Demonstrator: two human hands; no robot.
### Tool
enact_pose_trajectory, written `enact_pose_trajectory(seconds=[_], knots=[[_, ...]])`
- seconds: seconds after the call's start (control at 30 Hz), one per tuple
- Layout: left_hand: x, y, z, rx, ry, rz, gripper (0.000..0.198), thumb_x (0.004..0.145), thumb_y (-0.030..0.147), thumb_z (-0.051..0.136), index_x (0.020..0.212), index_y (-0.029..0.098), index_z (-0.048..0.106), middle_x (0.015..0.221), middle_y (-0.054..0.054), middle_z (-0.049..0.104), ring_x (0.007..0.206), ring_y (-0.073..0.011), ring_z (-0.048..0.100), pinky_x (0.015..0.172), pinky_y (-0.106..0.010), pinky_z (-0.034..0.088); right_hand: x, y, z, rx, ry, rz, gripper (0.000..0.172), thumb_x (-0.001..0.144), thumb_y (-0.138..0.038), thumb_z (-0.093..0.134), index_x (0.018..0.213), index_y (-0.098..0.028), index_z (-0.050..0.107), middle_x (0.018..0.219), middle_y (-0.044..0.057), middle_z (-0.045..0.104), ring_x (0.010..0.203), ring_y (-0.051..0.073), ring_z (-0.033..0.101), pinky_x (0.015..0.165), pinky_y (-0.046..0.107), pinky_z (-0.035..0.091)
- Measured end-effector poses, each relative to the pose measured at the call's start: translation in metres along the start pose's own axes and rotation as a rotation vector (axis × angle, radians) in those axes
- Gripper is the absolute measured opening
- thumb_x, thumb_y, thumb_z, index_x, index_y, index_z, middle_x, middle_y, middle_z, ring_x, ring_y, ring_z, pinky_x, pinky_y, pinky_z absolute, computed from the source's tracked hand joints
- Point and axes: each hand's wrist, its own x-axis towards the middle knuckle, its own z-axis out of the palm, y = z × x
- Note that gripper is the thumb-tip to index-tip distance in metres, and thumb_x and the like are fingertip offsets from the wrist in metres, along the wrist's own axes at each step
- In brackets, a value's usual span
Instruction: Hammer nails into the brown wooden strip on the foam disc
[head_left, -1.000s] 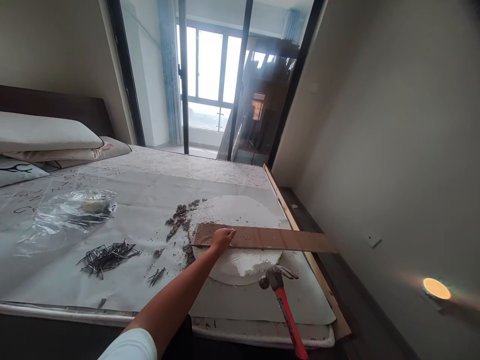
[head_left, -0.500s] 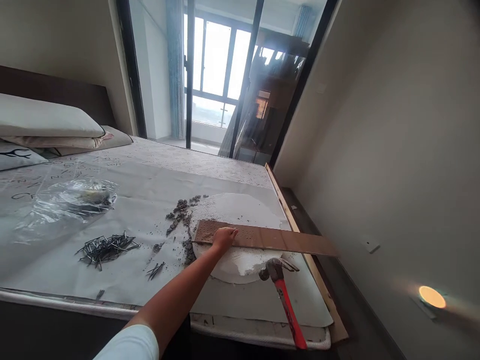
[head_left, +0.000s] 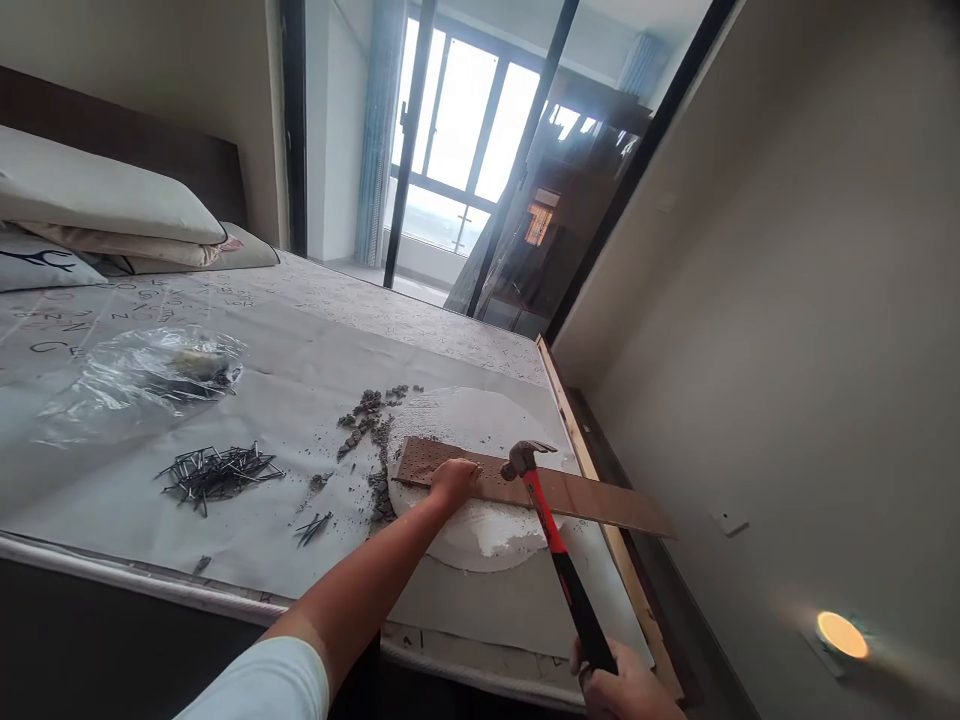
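Observation:
My left hand [head_left: 454, 484] rests on a brown wooden board [head_left: 570, 492] dotted with small holes. Its fingers are pinched around what looks like a nail [head_left: 478, 468], of which only a small pale tip shows. At the lower right, my right hand [head_left: 630, 685] grips the black handle of a claw hammer [head_left: 544, 515] with a red neck. The hammer head is over the board, just right of my left fingertips. Under the board lies a round white slab [head_left: 480, 540]. Left of it are a few loose nails [head_left: 313, 528] and a larger nail pile [head_left: 217, 475].
Grey crumbs [head_left: 364, 415] border the slab. A clear plastic bag [head_left: 150, 380] lies farther left on the sheet-covered mattress [head_left: 292, 350]. Pillows [head_left: 105, 190] are at the back left. A wooden strip [head_left: 574, 400] runs along the bed's right edge, beside the wall.
The hammer has risen and its head has moved left over the board; my right hand has come into view on its handle. My left hand stays pinched on the board. The view has shifted slightly.

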Motion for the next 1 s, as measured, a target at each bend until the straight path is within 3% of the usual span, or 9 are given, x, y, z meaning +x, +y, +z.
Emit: enact_pose_trajectory(seconds=[0.17,0.37,0.47,0.67,0.87,1.0], knots=[[0.0,-0.004,0.007,0.013,0.012,0.037,0.04,0.087,0.036,0.035,0.072,0.015,0.065,0.076,-0.01,0.065,0.074,-0.0212,0.059,0.064,-0.029,0.039,0.012,-0.03,0.016,-0.011,-0.118,-0.034,0.016,0.057,-0.023,0.039,0.072,-0.02,0.043,0.033,-0.013,0.029,0.026,0.005,0.024,0.032,0.02,0.015],[0.001,-0.008,0.014,0.015,0.006,0.036,0.039,0.087,0.036,0.036,0.075,0.013,0.065,0.08,-0.013,0.065,0.076,-0.0228,0.06,0.066,-0.032,0.042,0.013,-0.055,0.025,0.004,-0.174,0.009,0.018,0.053,-0.021,0.037,0.071,-0.021,0.039,0.033,-0.014,0.029,0.024,0.004,0.022,0.028,0.018,0.018],[0.002,-0.009,0.015,0.041,-0.003,0.046,0.042,0.088,0.036,0.032,0.076,0.014,0.065,0.079,-0.011,0.065,0.074,-0.0218,0.06,0.064,-0.031,0.043,0.014,-0.055,0.028,0.029,-0.163,-0.012,0.018,0.055,-0.021,0.038,0.073,-0.021,0.04,0.033,-0.014,0.029,0.025,0.004,0.023,0.028,0.018,0.021],[0.001,-0.008,0.012,0.032,-0.019,0.029,0.038,0.087,0.033,0.037,0.075,0.013,0.066,0.077,-0.012,0.065,0.073,-0.0202,0.061,0.065,-0.029,0.044,0.022,-0.043,0.035,0.094,-0.158,0.104,0.02,0.048,-0.023,0.038,0.068,-0.022,0.039,0.032,-0.014,0.027,0.025,0.005,0.022,0.026,0.019,0.018],[-0.002,-0.004,0.007,0.036,0.008,0.057,0.037,0.087,0.032,0.036,0.077,0.013,0.067,0.081,-0.012,0.066,0.075,-0.0233,0.062,0.066,-0.034,0.044,0.02,-0.046,0.027,0.111,-0.077,-0.073,0.017,0.055,-0.024,0.038,0.072,-0.022,0.039,0.034,-0.015,0.027,0.024,0.004,0.02,0.027,0.018,0.02],[-0.002,-0.005,0.008,0.051,-0.006,0.05,0.034,0.085,0.031,0.039,0.077,0.013,0.067,0.08,-0.012,0.066,0.075,-0.0228,0.062,0.065,-0.032,0.045,0.024,-0.041,0.032,0.023,-0.111,0.04,0.022,0.047,-0.023,0.035,0.069,-0.023,0.037,0.029,-0.014,0.027,0.022,0.006,0.021,0.024,0.018,0.019]])
